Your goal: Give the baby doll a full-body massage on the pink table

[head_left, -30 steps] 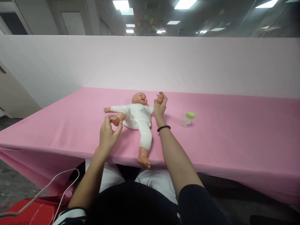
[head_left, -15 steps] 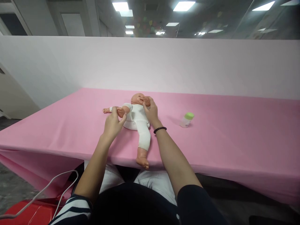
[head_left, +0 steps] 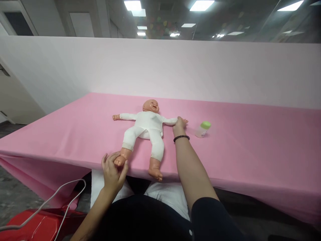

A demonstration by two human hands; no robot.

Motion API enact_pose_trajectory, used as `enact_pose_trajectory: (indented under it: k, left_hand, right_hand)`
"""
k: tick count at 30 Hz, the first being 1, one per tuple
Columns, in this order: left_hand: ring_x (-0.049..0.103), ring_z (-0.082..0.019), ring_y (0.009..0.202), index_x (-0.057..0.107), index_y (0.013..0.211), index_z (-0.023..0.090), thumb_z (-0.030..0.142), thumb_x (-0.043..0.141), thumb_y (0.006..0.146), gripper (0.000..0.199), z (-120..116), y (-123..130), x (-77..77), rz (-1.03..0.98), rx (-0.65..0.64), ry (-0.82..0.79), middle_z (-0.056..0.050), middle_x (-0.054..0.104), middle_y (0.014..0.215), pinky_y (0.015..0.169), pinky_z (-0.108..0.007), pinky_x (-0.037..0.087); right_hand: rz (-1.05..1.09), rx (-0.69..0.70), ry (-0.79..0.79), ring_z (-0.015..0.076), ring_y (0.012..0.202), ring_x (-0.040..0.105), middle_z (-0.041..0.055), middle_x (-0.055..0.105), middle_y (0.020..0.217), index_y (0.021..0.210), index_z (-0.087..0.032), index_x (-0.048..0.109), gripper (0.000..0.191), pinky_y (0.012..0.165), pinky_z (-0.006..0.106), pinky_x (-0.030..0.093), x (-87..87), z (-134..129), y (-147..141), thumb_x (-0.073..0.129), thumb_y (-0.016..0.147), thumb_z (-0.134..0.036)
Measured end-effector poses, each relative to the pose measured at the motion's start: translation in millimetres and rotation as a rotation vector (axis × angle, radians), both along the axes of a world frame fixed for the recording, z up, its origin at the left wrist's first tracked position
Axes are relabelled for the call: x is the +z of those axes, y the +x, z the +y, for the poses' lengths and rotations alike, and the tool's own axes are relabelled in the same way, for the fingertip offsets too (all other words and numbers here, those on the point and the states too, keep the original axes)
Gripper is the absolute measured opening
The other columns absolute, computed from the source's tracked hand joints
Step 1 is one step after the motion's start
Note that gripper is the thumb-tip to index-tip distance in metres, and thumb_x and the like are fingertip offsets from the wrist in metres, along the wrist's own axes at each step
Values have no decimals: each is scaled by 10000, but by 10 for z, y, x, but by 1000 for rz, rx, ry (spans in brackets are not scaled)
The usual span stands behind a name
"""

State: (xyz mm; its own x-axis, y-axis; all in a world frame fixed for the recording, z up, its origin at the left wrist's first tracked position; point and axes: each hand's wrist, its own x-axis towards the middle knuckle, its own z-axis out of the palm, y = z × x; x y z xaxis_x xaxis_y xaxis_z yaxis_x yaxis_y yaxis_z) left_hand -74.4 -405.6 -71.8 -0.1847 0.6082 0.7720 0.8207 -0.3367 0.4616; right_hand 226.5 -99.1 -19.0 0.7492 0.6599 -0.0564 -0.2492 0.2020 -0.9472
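Lamps: white, overhead, blown out, with a slight haze around them.
Wall: softly lit, greyer towards the sides.
Desk: diffuse light; faint shadow by the bottle, whose print is too soft to read.
Doll: clear, small glints on the head.
Floor: dim.
Edges: stretched, wide-angle.

Left hand low, fingers curved; right hand farther forward on an outstretched arm.

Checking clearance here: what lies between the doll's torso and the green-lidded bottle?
In the head view, the doll's outstretched arm and the right hand at its wrist, then bare pink cloth before the bottle.
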Motion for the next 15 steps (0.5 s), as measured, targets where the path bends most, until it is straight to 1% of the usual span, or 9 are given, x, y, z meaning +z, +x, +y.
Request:
enact_pose_trajectory:
  k: [2,3,5,8,11,13,15]
  left_hand:
    - [711,-337,1106,487,1209,260,316,642,909,342,8,-2,-70,-4,25,-11,-105,723,1147,1221,-695,293]
    - [707,-339,1113,487,1214,262,308,644,908,348,17,-2,-68,-13,30,-13,-106,721,1158,1231,-696,271]
    - [700,-329,1113,492,1219,246,305,637,915,342,50,9,6,-40,33,-1,-111,714,1166,1238,-677,264]
    - [689,-298,1082,497,1211,215,339,603,939,318,154,48,258,-90,44,14,-115,698,1148,1225,-629,300]
    - [671,-287,1078,506,1169,215,375,587,935,294,353,104,586,-99,40,-24,-119,682,1148,1180,-580,363]
    - [661,-296,1102,506,1157,216,364,578,933,278,532,154,790,-72,16,-74,-128,679,1161,1148,-564,387]
    - [663,-311,1104,502,1164,205,341,571,937,273,725,219,951,-36,-22,-139,-140,686,1155,1120,-564,400]
  right_hand:
    - [51,-21,-43,260,1359,614,231,550,1465,1342,-144,451,537,1128,459,524,20,-18,14,544,813,-155]
    - [52,-41,-34,250,1379,599,218,550,1476,1342,-151,456,536,1140,440,515,49,-32,4,558,816,-156]
    - [-49,-56,59,226,1424,558,192,537,1513,1354,-162,451,543,1179,417,475,142,-74,-50,580,826,-161]
    - [-325,-28,236,217,1404,568,158,563,1506,1385,-183,425,561,1212,453,428,321,-176,-213,589,849,-192]
    - [-594,107,375,224,1338,612,122,614,1462,1416,-227,424,559,1187,477,448,454,-315,-432,590,882,-243]
    - [-801,239,462,230,1339,609,112,622,1461,1422,-241,460,532,1176,469,460,475,-395,-567,586,905,-262]
    - [-1018,356,501,258,1342,606,125,628,1460,1429,-231,501,518,1164,484,472,441,-437,-667,579,917,-258]
